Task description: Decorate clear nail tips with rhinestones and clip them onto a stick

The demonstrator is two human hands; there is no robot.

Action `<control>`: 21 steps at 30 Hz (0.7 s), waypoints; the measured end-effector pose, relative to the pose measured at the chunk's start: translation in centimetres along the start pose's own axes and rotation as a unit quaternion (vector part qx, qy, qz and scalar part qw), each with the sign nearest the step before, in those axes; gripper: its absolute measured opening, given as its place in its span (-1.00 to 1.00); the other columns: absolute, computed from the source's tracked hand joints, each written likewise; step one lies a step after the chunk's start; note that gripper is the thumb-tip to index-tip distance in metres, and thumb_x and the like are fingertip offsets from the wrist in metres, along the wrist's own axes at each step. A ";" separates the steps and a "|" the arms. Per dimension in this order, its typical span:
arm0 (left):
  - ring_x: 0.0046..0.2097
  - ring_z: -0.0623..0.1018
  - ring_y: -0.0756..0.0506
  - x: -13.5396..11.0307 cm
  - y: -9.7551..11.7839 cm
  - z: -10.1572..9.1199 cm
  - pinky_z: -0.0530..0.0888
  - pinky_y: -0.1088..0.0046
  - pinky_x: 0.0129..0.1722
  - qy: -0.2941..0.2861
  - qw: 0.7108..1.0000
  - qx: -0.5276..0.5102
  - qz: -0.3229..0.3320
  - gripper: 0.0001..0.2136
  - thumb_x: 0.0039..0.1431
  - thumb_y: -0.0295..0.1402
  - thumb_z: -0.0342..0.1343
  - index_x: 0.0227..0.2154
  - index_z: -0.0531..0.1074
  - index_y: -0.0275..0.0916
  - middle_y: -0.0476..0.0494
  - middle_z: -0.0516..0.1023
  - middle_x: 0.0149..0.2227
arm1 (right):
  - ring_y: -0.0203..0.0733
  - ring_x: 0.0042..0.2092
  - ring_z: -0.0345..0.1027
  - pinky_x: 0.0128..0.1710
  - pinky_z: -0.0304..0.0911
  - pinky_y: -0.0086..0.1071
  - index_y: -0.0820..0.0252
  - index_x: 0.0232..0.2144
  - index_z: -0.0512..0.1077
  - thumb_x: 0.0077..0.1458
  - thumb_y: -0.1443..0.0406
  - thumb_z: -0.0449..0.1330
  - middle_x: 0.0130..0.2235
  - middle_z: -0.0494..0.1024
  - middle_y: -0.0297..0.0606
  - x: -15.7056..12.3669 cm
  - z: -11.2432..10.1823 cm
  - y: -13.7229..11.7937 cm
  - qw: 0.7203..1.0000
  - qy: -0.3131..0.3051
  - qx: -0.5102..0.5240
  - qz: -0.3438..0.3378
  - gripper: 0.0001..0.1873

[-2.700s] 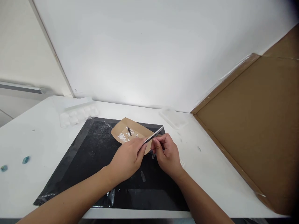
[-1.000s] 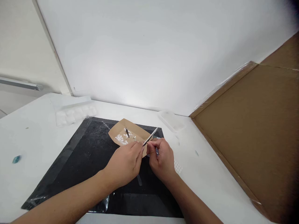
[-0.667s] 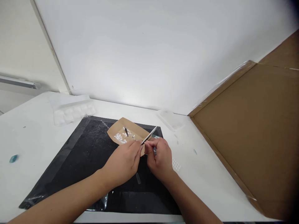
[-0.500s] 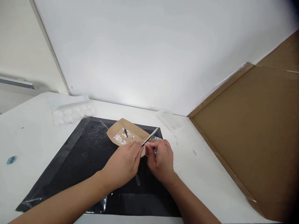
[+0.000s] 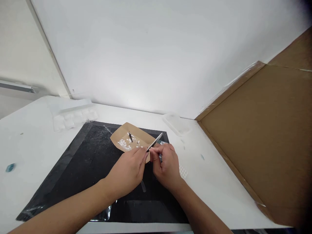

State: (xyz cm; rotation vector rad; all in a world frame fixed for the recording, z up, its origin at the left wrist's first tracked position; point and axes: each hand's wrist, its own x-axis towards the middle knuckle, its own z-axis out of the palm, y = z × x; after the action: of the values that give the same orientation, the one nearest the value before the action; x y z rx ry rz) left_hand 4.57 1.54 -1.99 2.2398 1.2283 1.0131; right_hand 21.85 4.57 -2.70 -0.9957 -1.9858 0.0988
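In my left hand (image 5: 130, 167) the fingers are closed on one end of a thin, flat nail file (image 5: 155, 141), pale on its face and dark along its edge. The file slants up and to the right over a brown paper tray (image 5: 117, 133). My right hand (image 5: 167, 164) is pinched against the file's lower end, its fingertips touching or almost touching my left ones. What the right fingers hold is too small and hidden to make out. Small white pieces (image 5: 123, 143) and a dark, thin object (image 5: 131, 137) lie in the tray.
A black mat (image 5: 80, 169) covers the white table under my hands. A clear curved piece (image 5: 143, 186) lies on it. White compartment trays (image 5: 75, 118) stand back left, a clear shallow tray (image 5: 176, 123) back right. Brown cardboard (image 5: 255, 130) rises at right. A sheet of white dots (image 5: 183, 171) lies beside my right wrist.
The file has shifted slightly left and tilted a little, with both hands still close together around its lower end. The whole view has moved slightly. Nothing was let go.
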 end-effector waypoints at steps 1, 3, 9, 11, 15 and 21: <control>-0.32 0.44 -0.10 0.0 0.0 0.0 0.31 0.33 -0.30 0.001 1.000 0.002 0.002 -0.80 0.47 -0.47 -0.13 -0.31 0.30 -0.21 -0.07 0.44 -0.36 | -0.19 -0.41 0.44 -0.19 0.20 -0.22 0.08 -0.31 0.31 0.36 0.34 0.12 -0.46 0.52 -0.43 0.0 0.0 0.0 1.000 0.006 -0.007 0.005 -0.86; -0.33 0.44 -0.10 -0.1 0.0 0.0 0.31 0.33 -0.30 0.006 1.000 0.003 0.000 -0.80 0.48 -0.46 -0.14 -0.30 0.31 -0.21 -0.07 0.44 -0.36 | -0.19 -0.39 0.45 -0.18 0.20 -0.22 0.08 -0.33 0.29 0.36 0.34 0.12 -0.45 0.53 -0.41 0.1 -0.1 0.0 0.999 0.033 -0.021 0.022 -0.84; -0.32 0.46 -0.11 -0.1 0.0 -0.1 0.33 0.32 -0.30 0.001 1.000 0.013 -0.003 -0.79 0.48 -0.45 -0.14 -0.31 0.31 -0.21 -0.08 0.45 -0.36 | -0.21 -0.42 0.42 -0.20 0.18 -0.22 0.08 -0.31 0.30 0.37 0.33 0.11 -0.47 0.51 -0.44 0.2 -0.2 0.0 1.000 -0.006 -0.002 0.005 -0.85; -0.32 0.45 -0.11 0.0 -0.1 -0.1 0.33 0.32 -0.30 0.004 1.000 0.016 0.000 -0.80 0.47 -0.46 -0.14 -0.28 0.32 -0.21 -0.08 0.45 -0.36 | -0.20 -0.40 0.43 -0.20 0.18 -0.22 0.08 -0.32 0.29 0.37 0.34 0.11 -0.46 0.51 -0.43 0.2 -0.3 0.1 1.000 0.014 -0.013 0.020 -0.85; -0.32 0.45 -0.12 0.0 -0.1 0.0 0.34 0.31 -0.31 0.003 1.000 0.030 0.004 -0.79 0.47 -0.45 -0.15 -0.31 0.31 -0.21 -0.09 0.45 -0.36 | -0.21 -0.40 0.43 -0.17 0.19 -0.22 0.09 -0.32 0.31 0.37 0.34 0.13 -0.46 0.51 -0.44 0.1 -0.4 0.2 1.000 -0.018 0.003 0.014 -0.85; -0.30 0.49 -0.13 0.2 -0.1 0.0 0.38 0.31 -0.27 0.012 1.000 0.024 0.004 -0.79 0.48 -0.44 -0.16 -0.26 0.34 -0.21 -0.12 0.49 -0.34 | -0.19 -0.39 0.44 -0.21 0.20 -0.23 0.08 -0.31 0.30 0.38 0.32 0.11 -0.46 0.51 -0.42 0.0 -0.3 0.5 1.000 0.004 -0.004 0.020 -0.85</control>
State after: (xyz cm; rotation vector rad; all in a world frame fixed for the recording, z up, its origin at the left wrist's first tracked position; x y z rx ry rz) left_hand 4.57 1.74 -1.96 2.2768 1.2678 1.0257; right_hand 22.34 4.81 -2.74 -1.0400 -1.9597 0.1098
